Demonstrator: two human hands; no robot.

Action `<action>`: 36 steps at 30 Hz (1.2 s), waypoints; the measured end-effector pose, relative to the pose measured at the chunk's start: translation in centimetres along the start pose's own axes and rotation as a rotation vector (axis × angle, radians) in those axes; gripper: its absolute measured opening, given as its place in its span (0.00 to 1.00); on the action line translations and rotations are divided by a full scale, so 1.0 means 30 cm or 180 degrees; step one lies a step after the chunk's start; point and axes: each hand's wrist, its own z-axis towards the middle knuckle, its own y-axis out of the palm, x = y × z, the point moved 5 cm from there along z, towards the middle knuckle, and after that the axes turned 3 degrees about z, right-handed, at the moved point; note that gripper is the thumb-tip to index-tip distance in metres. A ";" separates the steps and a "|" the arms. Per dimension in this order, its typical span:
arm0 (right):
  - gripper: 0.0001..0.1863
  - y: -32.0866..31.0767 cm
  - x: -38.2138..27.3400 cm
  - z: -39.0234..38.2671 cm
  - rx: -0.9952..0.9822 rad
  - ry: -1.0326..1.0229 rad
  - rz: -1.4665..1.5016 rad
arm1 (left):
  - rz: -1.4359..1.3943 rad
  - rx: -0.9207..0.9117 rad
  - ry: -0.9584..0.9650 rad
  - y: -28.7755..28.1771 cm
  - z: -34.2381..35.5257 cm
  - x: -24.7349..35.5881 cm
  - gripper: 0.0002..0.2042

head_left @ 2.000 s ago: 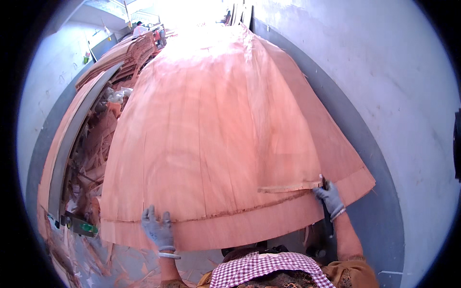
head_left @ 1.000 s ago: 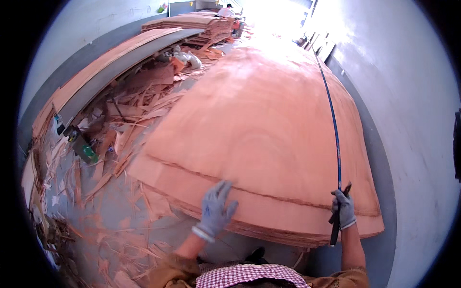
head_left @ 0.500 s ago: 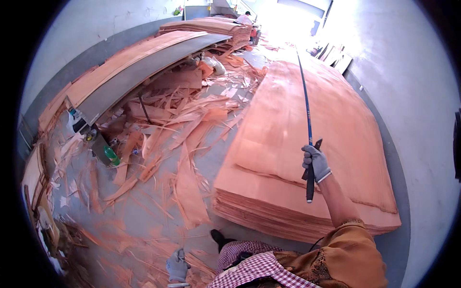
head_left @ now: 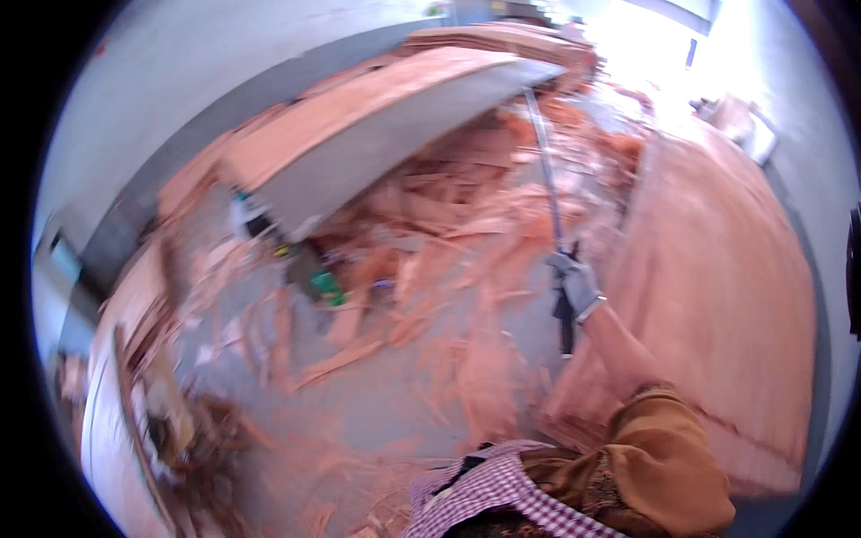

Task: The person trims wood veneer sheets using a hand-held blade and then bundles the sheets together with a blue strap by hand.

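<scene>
My right hand [head_left: 577,285], in a grey glove, is closed round the black handle of a long thin pole [head_left: 543,143], which points up and forward over the littered floor. A dark object is held alongside the handle, too blurred to make out. To the right of that hand lies a large stack of pinkish veneer sheets [head_left: 717,260]. My left hand is out of view. The picture is smeared by motion.
A long grey board topped with pinkish sheets [head_left: 377,134] stands at the left, more stacked sheets [head_left: 484,40] behind it. Torn veneer scraps [head_left: 421,269] cover much floor. A green bottle [head_left: 326,287] sits below the board; leaning panels [head_left: 112,403] line the lower left.
The view has swung left from the veneer stack toward the littered floor. My left hand has left the stack and dropped out of view; the pole in my right hand has moved left.
</scene>
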 end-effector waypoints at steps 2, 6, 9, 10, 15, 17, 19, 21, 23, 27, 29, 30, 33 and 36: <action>0.09 0.219 0.065 0.067 -0.0254 0.0370 0.0435 | -0.0419 0.0172 -0.0045 -0.072 -0.009 -0.001 0.14; 0.08 0.660 0.204 0.175 -0.0501 0.0471 0.0779 | -0.1075 0.0509 -0.0234 -0.280 0.006 -0.093 0.12; 0.08 1.043 0.346 0.200 -0.0626 0.0609 0.0936 | -0.1442 0.0758 -0.0462 -0.441 0.065 -0.248 0.11; 0.09 1.152 0.372 0.210 -0.0601 0.0681 0.0921 | -0.1530 0.0856 -0.0530 -0.492 0.087 -0.309 0.11; 0.08 1.739 0.490 0.104 -0.1129 0.0948 0.1010 | -0.2078 0.1507 -0.0265 -0.868 0.164 -0.457 0.09; 0.09 1.937 0.545 0.031 -0.1570 0.1576 0.1180 | -0.2585 0.1555 0.0048 -1.081 0.190 -0.378 0.09; 0.11 2.091 0.580 -0.030 -0.2286 0.1932 0.0668 | -0.3495 0.1210 0.0816 -1.332 0.244 -0.183 0.14; 0.11 2.263 0.653 -0.066 -0.2469 0.2348 0.0615 | -0.3857 0.0757 0.1237 -1.580 0.292 0.032 0.17; 0.10 2.406 0.723 -0.087 -0.2611 0.2689 0.0721 | -0.2956 0.0689 0.1572 -1.793 0.332 0.237 0.17; 0.08 2.727 0.821 -0.069 -0.2883 0.2656 0.0663 | -0.0234 0.1465 0.1602 -2.166 0.415 0.486 0.20; 0.12 2.857 0.842 -0.033 -0.2901 0.2859 0.0456 | 0.0232 0.1363 0.1157 -2.306 0.484 0.509 0.25; 0.12 2.925 0.821 0.009 -0.3177 0.2646 0.0429 | 0.0184 0.1252 0.1158 -2.386 0.517 0.507 0.24; 0.15 3.076 0.784 0.107 -0.3562 0.2352 -0.0358 | -0.0069 0.1048 0.1029 -2.586 0.600 0.437 0.23; 0.16 3.264 0.778 0.223 -0.2832 0.2644 0.0227 | -0.0196 0.1188 0.0998 -2.773 0.679 0.348 0.21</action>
